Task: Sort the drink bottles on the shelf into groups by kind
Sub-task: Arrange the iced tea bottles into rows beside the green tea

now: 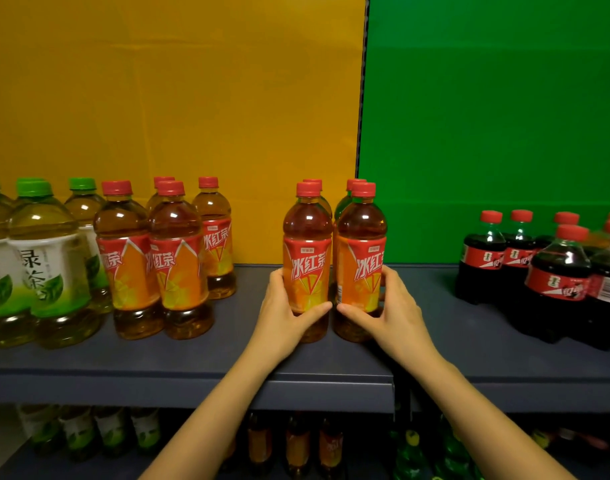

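Note:
At the middle of the dark shelf (227, 362) stand several iced red tea bottles with red caps and orange labels. My left hand (286, 310) grips the front left bottle (307, 261) low on its label. My right hand (393, 310) grips the front right bottle (360, 265) the same way. Two more red-capped bottles stand right behind them, mostly hidden. Another group of iced red tea bottles (179, 261) stands to the left. Green tea bottles (47, 265) with green caps are at the far left. Dark cola bottles (556, 275) with red caps are at the right.
A yellow back panel (175, 98) is behind the left part, a green one (487, 98) behind the right. Bare shelf lies on both sides of the held bottles. A lower shelf holds more bottles (296, 445), dim and blurred.

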`<move>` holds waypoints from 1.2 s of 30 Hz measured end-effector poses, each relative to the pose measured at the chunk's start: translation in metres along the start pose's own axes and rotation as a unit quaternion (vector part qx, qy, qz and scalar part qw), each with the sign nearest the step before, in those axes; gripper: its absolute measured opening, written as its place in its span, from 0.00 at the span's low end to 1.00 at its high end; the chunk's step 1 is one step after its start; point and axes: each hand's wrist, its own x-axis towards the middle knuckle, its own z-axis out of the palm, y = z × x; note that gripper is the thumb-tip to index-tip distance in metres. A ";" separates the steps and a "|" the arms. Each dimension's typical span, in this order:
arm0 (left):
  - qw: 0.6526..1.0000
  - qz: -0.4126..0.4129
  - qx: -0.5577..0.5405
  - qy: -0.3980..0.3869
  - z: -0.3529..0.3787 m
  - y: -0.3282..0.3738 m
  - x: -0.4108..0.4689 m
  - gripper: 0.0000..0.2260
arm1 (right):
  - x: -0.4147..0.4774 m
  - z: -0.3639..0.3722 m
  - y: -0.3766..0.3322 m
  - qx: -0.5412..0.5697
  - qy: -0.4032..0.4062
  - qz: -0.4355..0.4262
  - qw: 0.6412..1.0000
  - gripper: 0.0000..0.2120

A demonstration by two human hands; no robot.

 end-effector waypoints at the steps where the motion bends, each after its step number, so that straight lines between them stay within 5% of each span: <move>1: 1.000 0.007 0.010 -0.004 0.002 0.000 0.001 0.34 | 0.000 0.001 0.000 -0.002 0.004 0.002 1.000 0.40; 13: 0.998 0.013 0.037 -0.053 0.005 0.003 0.001 0.33 | 0.002 0.004 0.000 0.011 -0.010 0.013 1.000 0.43; 16: 0.997 -0.002 0.042 -0.067 -0.006 0.002 -0.005 0.37 | -0.004 0.002 -0.002 0.004 0.053 -0.012 0.999 0.44; 18: 0.996 0.010 0.085 -0.020 -0.020 0.002 -0.014 0.36 | -0.008 0.000 -0.008 0.016 0.120 -0.050 0.991 0.36; 24: 0.957 0.109 0.167 0.211 -0.092 -0.008 -0.034 0.08 | -0.019 0.008 -0.045 0.088 0.209 -0.148 0.962 0.22; 28: 0.945 0.061 0.188 0.259 -0.131 -0.024 -0.037 0.10 | -0.022 0.026 -0.084 0.122 0.141 -0.197 0.963 0.15; 31: 0.956 0.041 0.178 0.231 -0.146 -0.031 -0.036 0.13 | -0.014 0.056 -0.109 0.122 -0.011 -0.182 0.976 0.15; 36: 0.961 0.050 0.173 0.208 -0.158 -0.036 -0.033 0.14 | 0.008 0.121 -0.136 0.097 -0.150 -0.096 0.979 0.33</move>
